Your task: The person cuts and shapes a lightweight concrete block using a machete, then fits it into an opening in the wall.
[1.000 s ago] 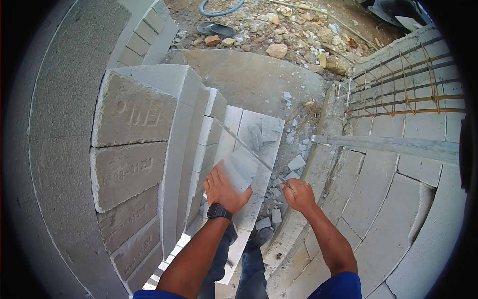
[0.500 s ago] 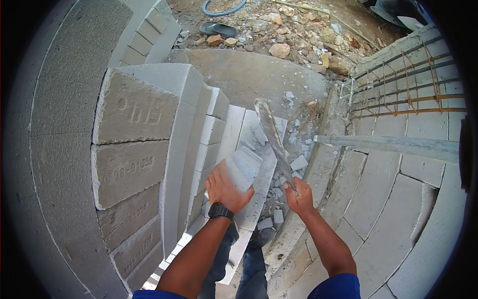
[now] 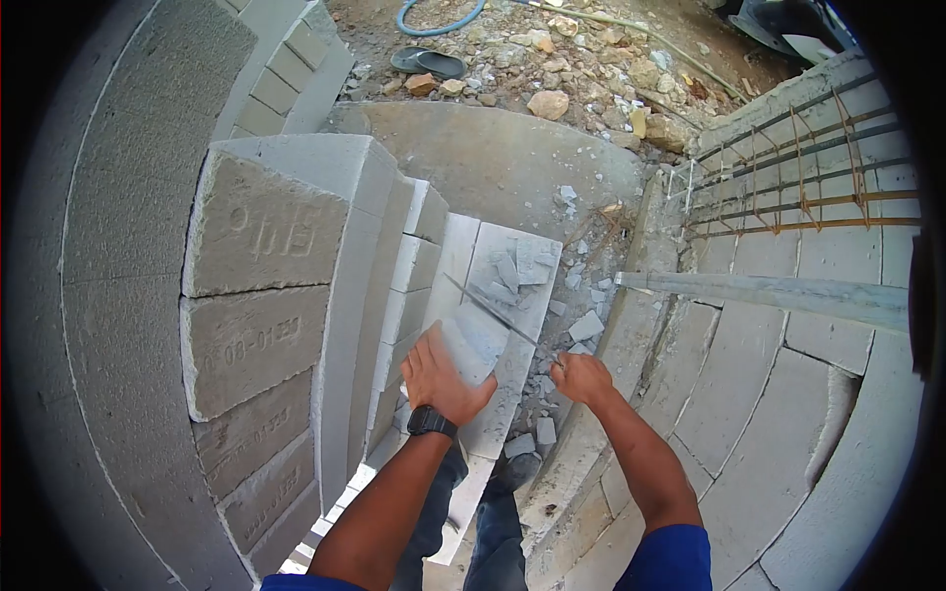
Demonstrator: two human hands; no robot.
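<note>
My left hand [image 3: 443, 379], with a black watch at the wrist, grips a pale lightweight concrete block piece [image 3: 475, 340], thumb on the near right side and fingers along its left. The piece rests on a larger flat block [image 3: 493, 424]. In my right hand [image 3: 581, 377] is the handle of a machete [image 3: 503, 317]. Its blade is seen nearly edge-on, pointing up and left across the far end of the piece. Whether the edge touches the piece I cannot tell. Several broken chunks [image 3: 507, 274] lie on the flat block just beyond the blade.
Stacked concrete blocks [image 3: 261, 335] rise on the left. At right, a block wall [image 3: 739, 374] stands with a rebar cage [image 3: 808, 167] and a long metal bar [image 3: 769, 286]. Rubble [image 3: 587, 326] litters the ground. Slippers [image 3: 429, 62] and a blue hose [image 3: 443, 28] lie farther off.
The machete has swung down and left, its blade turning from flat-on to edge-on. The held piece looks shorter at its far end, with more chunks showing beyond it. My left hand stays nearly in place.
</note>
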